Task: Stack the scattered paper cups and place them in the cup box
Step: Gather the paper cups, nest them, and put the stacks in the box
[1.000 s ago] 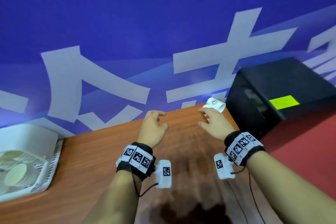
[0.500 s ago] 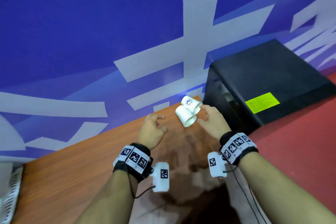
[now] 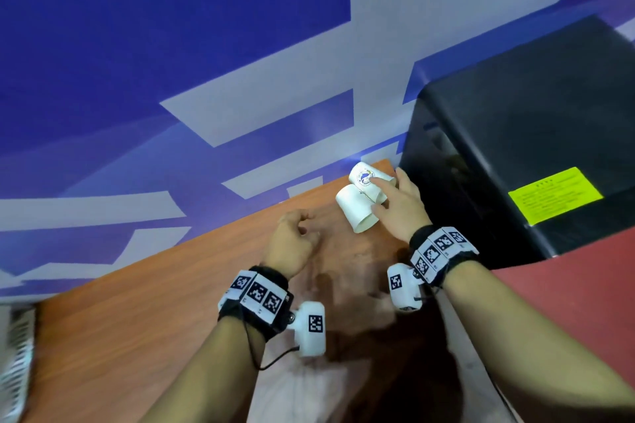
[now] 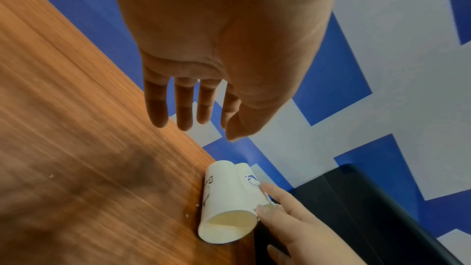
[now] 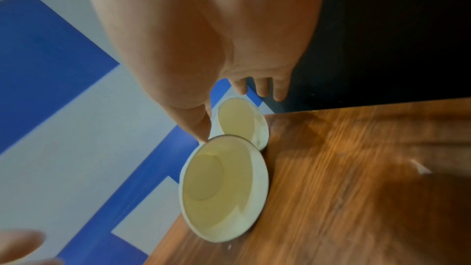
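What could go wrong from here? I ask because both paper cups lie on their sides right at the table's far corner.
1. The two cups lie at the edge of the table; a nudge from the right hand, whose fingers already touch them, could roll one off.
2. The thin rims look easy to crush if pinched hard.
3. The left hand hangs apart, holding nothing, so it cannot steady a rolling cup.

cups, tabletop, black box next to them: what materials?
Cups: paper, matte white, thin rolled rims, printed logo. Tabletop: likely wood-grain laminate, reddish brown, slight sheen; solid wood can't be excluded. Black box: smooth dark casing with yellow label, plastic or painted metal, can't tell.
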### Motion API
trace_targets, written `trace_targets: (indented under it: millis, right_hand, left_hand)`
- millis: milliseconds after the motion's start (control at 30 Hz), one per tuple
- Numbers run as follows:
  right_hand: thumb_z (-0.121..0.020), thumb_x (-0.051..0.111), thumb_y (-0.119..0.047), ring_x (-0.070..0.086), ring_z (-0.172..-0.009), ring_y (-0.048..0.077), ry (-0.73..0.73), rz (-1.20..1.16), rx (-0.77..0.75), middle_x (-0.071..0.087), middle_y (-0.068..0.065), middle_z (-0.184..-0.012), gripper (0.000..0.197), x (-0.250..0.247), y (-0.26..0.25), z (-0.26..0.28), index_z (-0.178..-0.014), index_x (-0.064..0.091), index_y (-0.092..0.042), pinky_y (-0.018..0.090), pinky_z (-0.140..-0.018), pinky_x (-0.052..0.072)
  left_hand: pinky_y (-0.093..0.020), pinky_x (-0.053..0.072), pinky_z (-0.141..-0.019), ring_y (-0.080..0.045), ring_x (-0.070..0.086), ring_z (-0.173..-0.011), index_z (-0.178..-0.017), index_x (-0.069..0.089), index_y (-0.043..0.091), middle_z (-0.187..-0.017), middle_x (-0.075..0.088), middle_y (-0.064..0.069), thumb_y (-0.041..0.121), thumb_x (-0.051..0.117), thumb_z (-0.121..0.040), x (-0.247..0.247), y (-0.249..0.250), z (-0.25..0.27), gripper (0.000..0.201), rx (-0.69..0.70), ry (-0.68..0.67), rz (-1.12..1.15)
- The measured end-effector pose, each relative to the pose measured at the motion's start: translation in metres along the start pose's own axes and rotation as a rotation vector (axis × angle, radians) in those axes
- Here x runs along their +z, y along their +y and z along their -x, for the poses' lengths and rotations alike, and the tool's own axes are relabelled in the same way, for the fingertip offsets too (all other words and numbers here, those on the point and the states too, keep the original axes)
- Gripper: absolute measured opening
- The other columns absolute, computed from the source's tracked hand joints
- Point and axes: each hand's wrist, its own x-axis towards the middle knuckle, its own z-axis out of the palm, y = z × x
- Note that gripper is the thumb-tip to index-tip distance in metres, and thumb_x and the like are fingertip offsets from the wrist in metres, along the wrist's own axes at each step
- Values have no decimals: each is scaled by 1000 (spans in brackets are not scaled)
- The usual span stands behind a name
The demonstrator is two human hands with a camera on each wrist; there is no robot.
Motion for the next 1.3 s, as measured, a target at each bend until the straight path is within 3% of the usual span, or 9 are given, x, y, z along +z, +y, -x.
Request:
trace_targets:
  millis: [133, 300, 433, 633, 733, 833, 933, 1067, 1300]
  right_hand:
    - [-89, 66, -34, 14, -146, 28, -46, -15, 16, 4, 1, -163, 64, 4, 0, -14, -148, 39, -37, 42, -120, 22]
    - [-79, 74, -45, 31, -133, 26, -39, -3, -47, 25, 0, -149, 71, 14, -9, -14, -143, 44, -37, 40, -115, 30]
    - [-92, 60, -33, 36, -124, 26, -25, -24, -34, 31, -2, -143, 51, 23, -21, -5, -142, 46, -35, 37, -107, 37]
    - [-89, 65, -27, 47, -118, 25, -33, -78, 29, 32, 0, -139, 62, 25, -20, 1, -145, 37, -36, 35, -95, 44]
    - [-87, 66, -26, 52, -111, 27, -22, -114, 58, 36, 2, -132, 64, 24, -20, 0, -143, 37, -38, 34, -87, 44]
    - [-84, 64, -20, 56, -107, 28, 12, -208, 82, 38, 2, -128, 64, 20, -20, -2, -141, 39, -39, 37, -84, 48]
    - [-82, 65, -19, 54, -106, 23, 88, -307, 99, 41, 1, -130, 63, 9, -16, 3, -138, 42, -37, 33, -85, 45]
    - [-79, 62, -20, 56, -105, 17, 168, -508, 113, 44, -6, -123, 61, -2, -5, 19, -132, 44, -45, 36, -90, 49]
    - [-78, 62, -29, 59, -110, 16, 175, -640, 123, 55, -1, -128, 55, -4, 12, 41, -124, 46, -54, 45, -94, 54]
  left_hand:
    - [-10, 41, -62, -14, 57, -94, -120, 59, 16, -122, 57, 0, 13, 66, -87, -2, -10, -3, 34, -30, 3, -7]
    - [-2, 39, -56, -15, 59, -90, -121, 59, 14, -121, 59, -4, 14, 66, -87, -4, -18, -7, 34, -53, 21, -3]
    - [-2, 38, -55, -9, 57, -78, -121, 58, 13, -119, 60, -6, 12, 66, -88, 0, -19, -7, 34, -54, 14, 5]
    - [-1, 38, -57, -8, 58, -81, -119, 58, 15, -119, 61, -6, 10, 66, -87, 1, -23, -5, 34, -71, 15, -4]
    - [-5, 39, -62, -11, 58, -87, -118, 57, 19, -121, 60, -5, 11, 67, -86, 2, -24, -4, 34, -98, 21, 17]
    - [-25, 44, -89, -15, 52, -109, -132, 49, 20, -132, 50, -3, 22, 72, -85, 4, -26, -5, 53, -143, 44, 17]
    - [-39, 38, -110, -22, 43, -129, -148, 32, 21, -140, 38, -5, 35, 79, -78, 11, -29, -8, 86, -209, 73, 22]
    - [-26, 36, -99, -16, 44, -114, -147, 30, 20, -131, 39, -5, 41, 84, -71, 26, -28, -11, 96, -302, 147, 83]
    - [-29, 43, -89, -26, 51, -103, -139, 34, 17, -126, 40, -10, 27, 86, -70, 42, -33, -17, 87, -382, 211, 101]
